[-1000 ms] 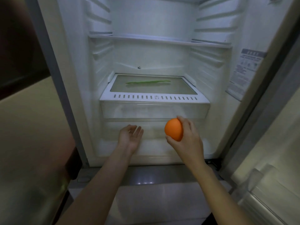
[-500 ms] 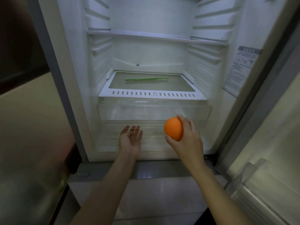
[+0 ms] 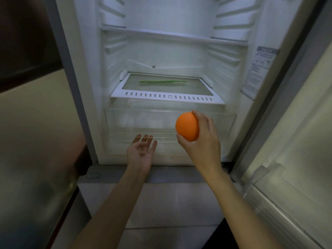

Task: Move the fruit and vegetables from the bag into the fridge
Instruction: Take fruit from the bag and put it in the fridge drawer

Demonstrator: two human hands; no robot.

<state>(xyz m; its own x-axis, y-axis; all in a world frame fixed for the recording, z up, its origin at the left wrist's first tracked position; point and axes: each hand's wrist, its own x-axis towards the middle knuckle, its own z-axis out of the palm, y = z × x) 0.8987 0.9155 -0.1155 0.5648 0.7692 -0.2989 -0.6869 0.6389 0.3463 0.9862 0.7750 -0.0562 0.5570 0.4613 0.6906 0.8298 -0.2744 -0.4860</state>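
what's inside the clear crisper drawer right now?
Nothing shows through the clear crisper drawer. The right hand and orange cover part of its right side. A green vegetable lies on the shelf above.

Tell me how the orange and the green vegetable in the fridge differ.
The orange is round and bright orange; the green vegetable is long, thin and flat-lying. The orange is held in the right hand in front of the clear drawer; the green vegetable rests untouched on the glass shelf above it. Both are produce at the fridge.
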